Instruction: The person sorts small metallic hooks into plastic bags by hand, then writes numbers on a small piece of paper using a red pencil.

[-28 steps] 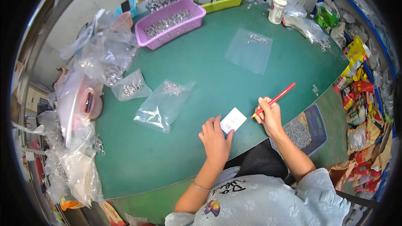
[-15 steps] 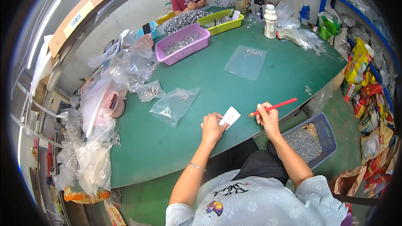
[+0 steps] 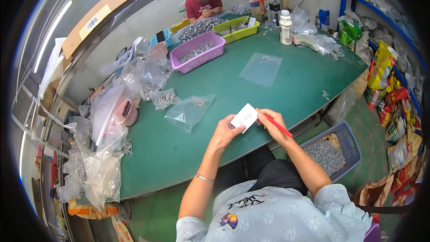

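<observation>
Above the near edge of the green table (image 3: 215, 112), my left hand (image 3: 225, 131) pinches a small white paper slip (image 3: 244, 118) with handwriting on it. My right hand (image 3: 271, 124) grips a red pencil (image 3: 278, 126), its tip close to the slip's right edge. The pencil slants down to the right across that hand. Left of my hands lies a clear plastic bag (image 3: 190, 113) with a few small metal pieces, and beside it a smaller bag of metal pieces (image 3: 165, 99). Farther off, a flat clear bag (image 3: 261, 69) has several metal pieces at its upper end.
A purple basket (image 3: 198, 63) and a lime green basket (image 3: 242, 36) hold metal parts at the back. A white bottle (image 3: 285, 28) stands far right. Plastic bags (image 3: 101, 170) crowd the left edge. Below the right edge sits a grey-blue bin (image 3: 351, 141). A co-worker (image 3: 204, 2) sits opposite.
My right hand has moved left to the paper slip, and the pencil now points toward it instead of away to the right. The slip is turned more to face me.
</observation>
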A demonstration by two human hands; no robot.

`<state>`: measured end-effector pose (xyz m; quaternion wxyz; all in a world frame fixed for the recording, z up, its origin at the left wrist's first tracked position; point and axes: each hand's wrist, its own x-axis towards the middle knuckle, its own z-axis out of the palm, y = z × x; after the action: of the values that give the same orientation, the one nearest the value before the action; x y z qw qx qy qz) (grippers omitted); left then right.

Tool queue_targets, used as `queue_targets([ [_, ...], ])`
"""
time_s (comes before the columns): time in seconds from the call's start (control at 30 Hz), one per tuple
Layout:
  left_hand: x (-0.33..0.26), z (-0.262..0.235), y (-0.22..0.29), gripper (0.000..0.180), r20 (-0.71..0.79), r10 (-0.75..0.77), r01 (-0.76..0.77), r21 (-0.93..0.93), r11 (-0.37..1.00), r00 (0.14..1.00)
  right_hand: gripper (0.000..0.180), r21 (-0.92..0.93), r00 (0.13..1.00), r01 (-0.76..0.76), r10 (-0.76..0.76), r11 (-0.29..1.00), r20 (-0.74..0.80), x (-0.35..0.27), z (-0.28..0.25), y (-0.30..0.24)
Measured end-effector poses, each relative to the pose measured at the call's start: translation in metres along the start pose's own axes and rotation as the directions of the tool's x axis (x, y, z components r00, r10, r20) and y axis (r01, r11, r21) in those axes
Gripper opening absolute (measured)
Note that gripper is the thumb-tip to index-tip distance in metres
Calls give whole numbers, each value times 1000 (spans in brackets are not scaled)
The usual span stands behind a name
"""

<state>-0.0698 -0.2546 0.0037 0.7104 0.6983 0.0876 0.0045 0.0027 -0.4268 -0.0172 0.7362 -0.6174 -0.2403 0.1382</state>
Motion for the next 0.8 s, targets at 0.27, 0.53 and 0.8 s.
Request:
queue_targets([
  [0.27,-14,4,-2,27,-11,39,-40,-154,987,999,20,-31,991,-27,23,999,-130,-9,11,-12],
  [0.53,-13,-9,-24,13,-111,53,-73,-187,980,992,24,-182,993,35,-54,983,-101,1,11,-6],
  [0.8,-27,-15,-37,13,-199,47,-81,-166,983,979,35,-941,909,141,-417,308,0,94,-54,33],
])
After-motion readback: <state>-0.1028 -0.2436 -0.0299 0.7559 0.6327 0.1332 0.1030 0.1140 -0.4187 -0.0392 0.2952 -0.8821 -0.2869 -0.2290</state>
